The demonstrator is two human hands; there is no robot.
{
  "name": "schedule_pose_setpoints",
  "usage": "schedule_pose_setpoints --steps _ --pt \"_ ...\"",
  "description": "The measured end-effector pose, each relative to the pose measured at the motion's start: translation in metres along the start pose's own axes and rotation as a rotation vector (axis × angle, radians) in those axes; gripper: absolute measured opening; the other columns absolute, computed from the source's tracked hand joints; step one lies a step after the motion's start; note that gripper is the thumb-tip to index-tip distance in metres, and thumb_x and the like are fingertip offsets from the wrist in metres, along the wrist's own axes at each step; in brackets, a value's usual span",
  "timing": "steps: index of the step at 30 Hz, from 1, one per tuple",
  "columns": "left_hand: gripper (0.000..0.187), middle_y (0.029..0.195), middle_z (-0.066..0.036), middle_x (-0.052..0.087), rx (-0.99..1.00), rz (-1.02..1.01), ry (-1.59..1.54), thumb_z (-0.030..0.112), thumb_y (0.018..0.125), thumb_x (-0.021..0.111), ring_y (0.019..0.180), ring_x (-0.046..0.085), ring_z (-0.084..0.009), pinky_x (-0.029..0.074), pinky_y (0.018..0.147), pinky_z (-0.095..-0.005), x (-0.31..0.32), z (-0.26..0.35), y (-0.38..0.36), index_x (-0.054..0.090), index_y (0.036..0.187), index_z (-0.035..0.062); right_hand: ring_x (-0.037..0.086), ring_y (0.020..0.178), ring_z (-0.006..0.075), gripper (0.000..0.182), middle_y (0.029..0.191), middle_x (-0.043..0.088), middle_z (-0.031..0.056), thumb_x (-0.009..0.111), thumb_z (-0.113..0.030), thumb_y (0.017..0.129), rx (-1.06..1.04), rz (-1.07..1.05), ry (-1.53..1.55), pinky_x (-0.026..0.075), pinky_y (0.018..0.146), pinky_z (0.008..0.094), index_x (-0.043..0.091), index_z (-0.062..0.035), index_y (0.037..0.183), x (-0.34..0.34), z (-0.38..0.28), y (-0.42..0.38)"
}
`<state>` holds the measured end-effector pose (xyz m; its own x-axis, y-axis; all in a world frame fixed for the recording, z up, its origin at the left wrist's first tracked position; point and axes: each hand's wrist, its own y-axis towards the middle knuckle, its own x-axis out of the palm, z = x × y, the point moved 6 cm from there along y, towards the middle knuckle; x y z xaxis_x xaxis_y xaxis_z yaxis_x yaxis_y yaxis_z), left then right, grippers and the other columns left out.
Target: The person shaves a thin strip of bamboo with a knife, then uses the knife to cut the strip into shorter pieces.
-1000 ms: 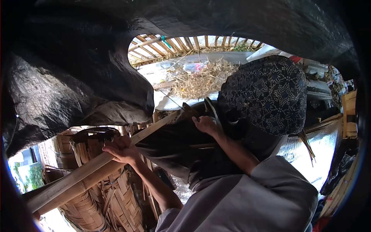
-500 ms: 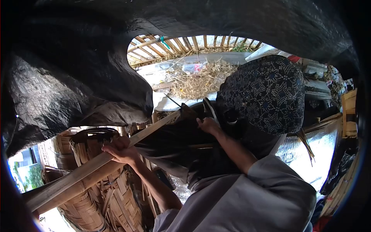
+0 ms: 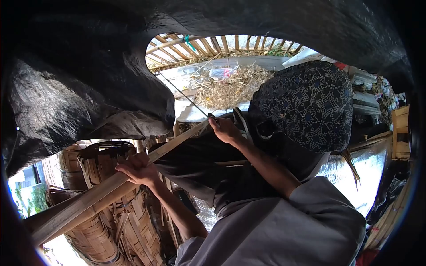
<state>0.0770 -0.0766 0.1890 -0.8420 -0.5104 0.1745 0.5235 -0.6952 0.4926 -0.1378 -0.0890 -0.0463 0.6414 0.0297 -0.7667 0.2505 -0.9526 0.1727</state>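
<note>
Two hands counted in my head-camera feed, both closed round something. Left hand (image 3: 140, 170): fingers wrapped on one long bamboo strip (image 3: 101, 191), which slants from the lower-left edge of view up toward the right hand (image 3: 224, 129); its upper end stops just beside that hand. Right hand: narrow grip on one thin dark tool (image 3: 184, 94), whose shaft runs up and left; contact between tool and bamboo I cannot tell. One second pale length (image 3: 108, 200) lies directly under the strip; whether the two are joined, I cannot tell. Baskets of woven bamboo (image 3: 133, 230): at least two, lower left, partly behind the strip, so the count is uncertain. One straw heap (image 3: 235, 91), one slatted fence (image 3: 217, 45) beyond it, one green tie (image 3: 190, 42) on the fence. One patterned dark cloth (image 3: 306, 106) right of the right hand. Edges: black sheeting (image 3: 88, 66) bounds the top and left; the tool's far end comes close to its rim. I log a narrow gap between the sheeting's lower rim and the strip near the left hand. Widest room for motion: the bright opening above the right hand, toward the straw. Dark trousers (image 3: 199, 164) fill the space between the forearms.
</note>
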Motion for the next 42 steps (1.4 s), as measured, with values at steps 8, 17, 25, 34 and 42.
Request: schedule_pose_setpoints --steps 8,17,25,34,42 --pt "0.043 0.049 0.004 0.014 -0.046 0.098 0.013 0.038 0.091 0.04 0.041 0.015 -0.0072 0.016 0.04 -0.024 -0.014 -0.006 -0.003 0.023 0.06 0.0156 0.057 0.086 0.0403 0.057 0.084 0.06 0.0259 0.039 -0.047 0.084 0.691 -0.369 0.189 0.044 0.081 0.0423 0.062 0.0058 0.083 0.03 0.048 -0.072" --pt "0.055 0.048 0.002 0.019 -0.184 -0.177 -0.281 0.058 0.086 0.031 0.039 0.017 -0.0096 0.016 0.039 -0.025 -0.003 -0.006 0.0 0.023 0.056 0.0125 0.057 0.073 0.0408 0.061 0.064 0.056 0.0236 0.031 -0.051 0.086 0.564 -0.224 0.357 0.045 0.072 0.0452 0.058 0.0015 0.071 0.043 0.049 -0.027" --pt "0.069 0.054 0.0 0.028 -0.095 -0.332 -0.036 0.067 0.079 0.022 0.046 0.024 -0.0103 0.018 0.041 -0.0248 0.032 0.013 -0.012 0.036 0.05 0.0062 0.057 0.049 0.0317 0.07 0.05 0.051 0.0173 0.026 -0.057 0.086 0.572 -0.239 0.507 0.047 0.052 0.0423 0.053 0.0031 0.064 0.008 0.045 -0.026" --pt "0.075 0.047 0.001 0.025 -0.29 -0.134 -0.095 0.077 0.068 0.026 0.043 0.019 -0.0084 0.013 0.041 -0.0237 0.008 -0.017 -0.001 0.037 0.047 0.0064 0.06 0.057 0.0298 0.061 0.057 0.055 0.0193 0.032 -0.052 0.086 0.499 -0.202 0.357 0.047 0.052 0.0416 0.056 0.0019 0.072 0.029 0.045 -0.028" --pt "0.074 0.043 0.002 0.023 -0.27 -0.123 -0.109 0.077 0.069 0.026 0.04 0.021 -0.0092 0.017 0.039 -0.0218 0.012 -0.011 -0.004 0.033 0.042 0.0082 0.059 0.077 0.0383 0.047 0.08 0.06 0.0238 0.041 -0.046 0.085 0.704 -0.221 0.29 0.047 0.069 0.0444 0.064 -0.0046 0.084 0.026 0.045 -0.056"
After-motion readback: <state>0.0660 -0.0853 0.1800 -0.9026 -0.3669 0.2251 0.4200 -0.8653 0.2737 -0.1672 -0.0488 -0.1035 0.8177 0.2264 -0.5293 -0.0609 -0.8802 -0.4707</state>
